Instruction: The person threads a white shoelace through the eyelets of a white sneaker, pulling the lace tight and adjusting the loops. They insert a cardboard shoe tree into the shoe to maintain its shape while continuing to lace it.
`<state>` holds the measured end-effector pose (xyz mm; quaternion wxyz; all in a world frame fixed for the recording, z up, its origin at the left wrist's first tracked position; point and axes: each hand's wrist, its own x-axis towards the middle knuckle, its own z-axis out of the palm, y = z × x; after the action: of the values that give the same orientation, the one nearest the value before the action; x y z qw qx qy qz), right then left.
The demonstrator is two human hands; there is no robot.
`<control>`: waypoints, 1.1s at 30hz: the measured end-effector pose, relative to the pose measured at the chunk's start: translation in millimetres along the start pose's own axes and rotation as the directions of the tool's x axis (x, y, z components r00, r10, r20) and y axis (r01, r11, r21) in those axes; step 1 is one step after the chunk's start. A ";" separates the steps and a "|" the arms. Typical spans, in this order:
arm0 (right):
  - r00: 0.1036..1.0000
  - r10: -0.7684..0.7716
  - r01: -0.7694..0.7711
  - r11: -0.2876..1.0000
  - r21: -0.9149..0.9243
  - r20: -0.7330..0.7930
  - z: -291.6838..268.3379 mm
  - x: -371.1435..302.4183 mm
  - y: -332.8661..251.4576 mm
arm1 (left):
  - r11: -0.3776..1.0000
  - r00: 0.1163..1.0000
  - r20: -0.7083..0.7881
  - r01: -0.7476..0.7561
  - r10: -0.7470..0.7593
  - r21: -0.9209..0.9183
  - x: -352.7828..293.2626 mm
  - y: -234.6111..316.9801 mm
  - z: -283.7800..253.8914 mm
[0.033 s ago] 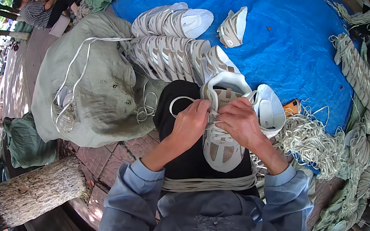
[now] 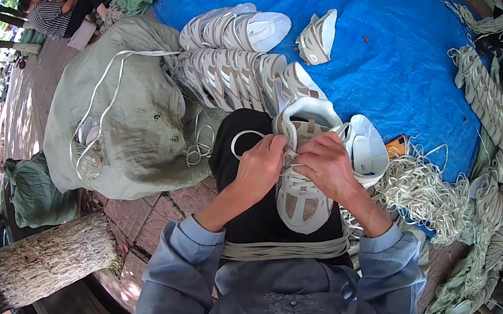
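A white and beige sneaker upper (image 2: 303, 211) rests on my lap over black cloth, its toe toward me. My left hand (image 2: 260, 166) is closed in a pinch at the left edge of the lacing, gripping a white shoelace (image 2: 240, 136) that loops out beside it. On the other side, my right hand (image 2: 330, 167) bends over the eyelets, fingertips pinched on the lace near the tongue. The exact lace part between the fingertips is hidden. A bundle of pale laces (image 2: 289, 250) lies across my lap. Another upper (image 2: 369, 150) sits just past my right hand.
Stacked uppers (image 2: 221, 76) lie on a blue tarp (image 2: 402, 62), with a single upper (image 2: 317, 37) apart. Tangled laces (image 2: 425, 193) heap at the right, beside lace bundles (image 2: 497, 187). At left stand a grey-green sack (image 2: 138, 133) and a tree trunk (image 2: 50, 260). A person (image 2: 58, 14) sits far left.
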<state>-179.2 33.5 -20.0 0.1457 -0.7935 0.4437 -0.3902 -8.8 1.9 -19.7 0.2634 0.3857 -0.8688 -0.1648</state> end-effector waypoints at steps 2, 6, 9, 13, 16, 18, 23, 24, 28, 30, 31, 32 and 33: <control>1.000 0.006 -0.006 1.000 0.004 0.014 0.6 -1.1 0.0 | 1.000 0.999 -0.022 0.027 -0.027 0.008 -0.2 1.3 -0.3; 1.000 0.006 -0.006 1.000 0.013 -0.005 0.6 -2.7 -0.3 | 0.966 0.985 -0.076 0.135 -0.155 -0.221 4.8 3.0 -9.8; 1.000 0.009 -0.009 1.000 0.014 -0.003 0.2 -2.7 -0.9 | 0.918 0.965 -0.068 0.216 -0.252 -0.334 11.2 2.5 -18.5; 0.999 0.018 -0.018 1.000 -0.001 0.030 0.1 -1.7 -1.6 | 0.924 0.973 -0.030 0.207 -0.228 -0.320 16.3 0.3 -19.3; 0.999 0.021 -0.020 1.000 -0.008 0.027 -0.2 -1.8 -1.2 | 0.939 0.980 0.019 0.194 -0.196 -0.284 14.7 -0.8 -14.7; 1.000 0.016 -0.016 1.000 0.000 0.017 -0.2 -2.3 -1.2 | 0.963 0.992 0.022 0.126 -0.125 -0.236 13.5 -1.3 -12.7; 1.000 0.020 -0.020 0.999 0.036 -0.003 2.0 -2.7 -3.3 | 0.979 0.986 0.039 -0.166 0.163 0.118 14.2 2.8 -8.3; 1.000 0.021 -0.021 0.999 0.027 0.013 2.5 -2.1 -4.2 | 0.952 0.971 0.073 -0.237 0.227 0.192 15.1 4.5 -7.7; 1.000 -0.005 0.004 0.999 0.032 0.012 -4.5 -2.0 -6.9 | 0.805 0.918 0.215 -0.396 0.334 0.442 23.5 8.8 -9.9; 0.998 0.044 -0.037 0.992 0.124 -0.053 -14.2 -3.9 -5.8 | 0.752 0.888 0.335 -0.448 0.314 0.483 28.4 10.9 -16.0; 0.988 0.112 -0.088 0.973 0.211 -0.103 -20.9 -6.2 -4.5 | 0.727 0.862 0.426 -0.476 0.274 0.495 30.6 12.4 -19.5; 0.973 0.184 -0.134 0.942 0.308 -0.140 -27.4 -8.8 -2.9 | 0.770 0.856 0.460 -0.454 0.237 0.449 33.5 13.7 -22.9; 0.919 0.394 -0.356 0.841 0.408 -0.011 -34.4 -11.7 -0.5 | 0.843 0.863 0.477 -0.376 0.168 0.385 36.9 14.6 -26.4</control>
<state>-208.1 47.3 -2.9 0.3562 -0.6254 0.5081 -0.4731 -22.6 -18.8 21.0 -0.0116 0.2614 -0.9651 0.0083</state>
